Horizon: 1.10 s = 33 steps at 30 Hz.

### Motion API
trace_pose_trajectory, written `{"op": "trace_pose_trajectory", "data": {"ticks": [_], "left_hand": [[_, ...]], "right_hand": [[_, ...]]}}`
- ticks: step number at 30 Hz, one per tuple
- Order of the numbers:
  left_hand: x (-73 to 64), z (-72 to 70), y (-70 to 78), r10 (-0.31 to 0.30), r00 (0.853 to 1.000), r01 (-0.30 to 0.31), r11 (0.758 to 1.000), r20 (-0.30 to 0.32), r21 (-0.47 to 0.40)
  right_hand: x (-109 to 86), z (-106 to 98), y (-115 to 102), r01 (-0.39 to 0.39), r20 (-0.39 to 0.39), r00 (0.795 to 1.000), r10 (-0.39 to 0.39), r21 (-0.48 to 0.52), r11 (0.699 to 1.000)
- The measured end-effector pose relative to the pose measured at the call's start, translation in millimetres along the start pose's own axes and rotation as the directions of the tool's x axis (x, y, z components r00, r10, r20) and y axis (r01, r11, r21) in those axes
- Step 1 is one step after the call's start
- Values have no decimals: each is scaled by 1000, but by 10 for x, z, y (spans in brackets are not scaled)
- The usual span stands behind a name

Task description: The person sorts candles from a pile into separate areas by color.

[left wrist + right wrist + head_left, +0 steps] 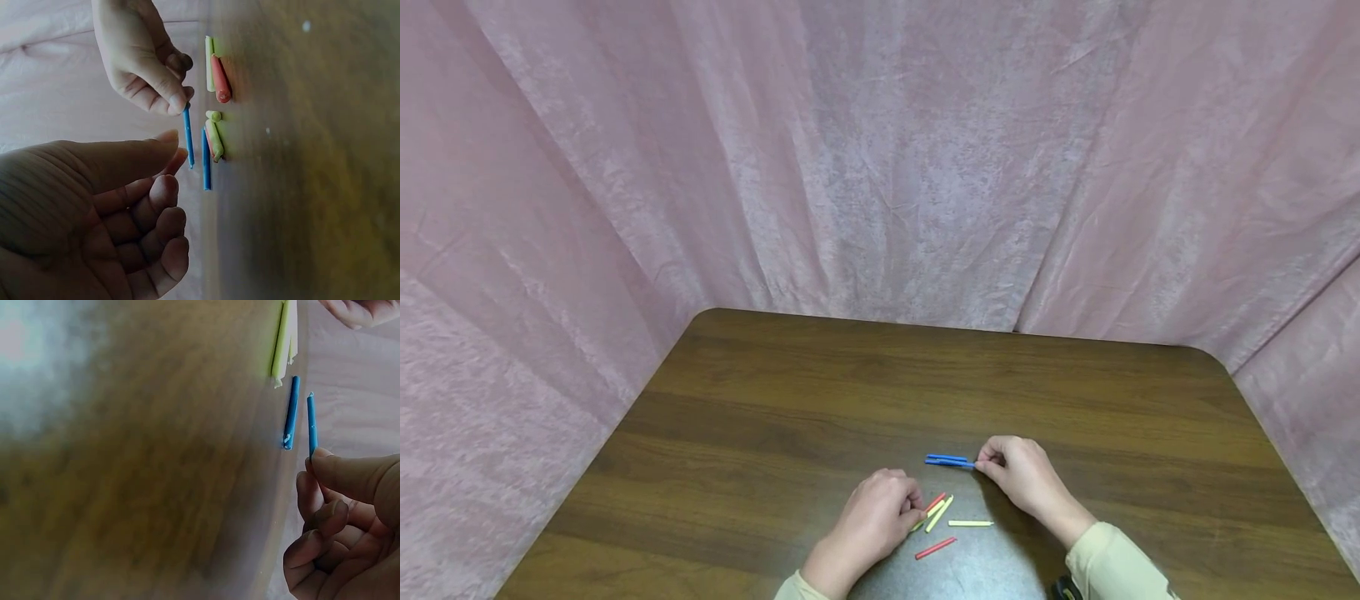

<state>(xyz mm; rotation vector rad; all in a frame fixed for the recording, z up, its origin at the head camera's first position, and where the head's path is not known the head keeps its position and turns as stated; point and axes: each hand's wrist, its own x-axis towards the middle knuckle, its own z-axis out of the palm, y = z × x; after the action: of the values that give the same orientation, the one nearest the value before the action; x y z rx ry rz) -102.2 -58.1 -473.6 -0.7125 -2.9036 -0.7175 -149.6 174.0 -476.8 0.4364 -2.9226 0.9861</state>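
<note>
Between thumb and index finger, my right hand (1026, 475) pinches one end of a thin blue candle (312, 425); the wick end points away from the fingers. A second blue candle (291, 415) lies on the table beside it. My left hand (876, 515) hovers close to a small group with a red candle (937, 501) and yellow candles (939, 514). Its fingers are loosely curled, with nothing visible between them, and in the left wrist view its thumb tip comes near the held candle. The left hand partly hides the group in the head view.
Nearer the person, another yellow candle (970, 523) and another red candle (936, 548) lie apart on the brown wooden table (820, 383). Pink curtains (910, 167) hang behind the table and along its sides.
</note>
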Motion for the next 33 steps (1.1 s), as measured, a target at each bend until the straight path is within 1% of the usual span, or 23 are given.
{"op": "trace_pose_trajectory", "data": {"ticks": [12, 26, 33], "left_hand": [[-63, 7, -11, -23, 1000, 23, 1000, 19, -14], [-108, 10, -14, -20, 1000, 20, 1000, 2, -6], [-118, 22, -24, -27, 1000, 27, 999, 3, -20]], "right_hand": [[96, 21, -12, 1, 15, 1000, 0, -18, 1000], [181, 55, -17, -3, 25, 1000, 4, -32, 999], [221, 71, -11, -14, 35, 999, 15, -31, 999]]}}
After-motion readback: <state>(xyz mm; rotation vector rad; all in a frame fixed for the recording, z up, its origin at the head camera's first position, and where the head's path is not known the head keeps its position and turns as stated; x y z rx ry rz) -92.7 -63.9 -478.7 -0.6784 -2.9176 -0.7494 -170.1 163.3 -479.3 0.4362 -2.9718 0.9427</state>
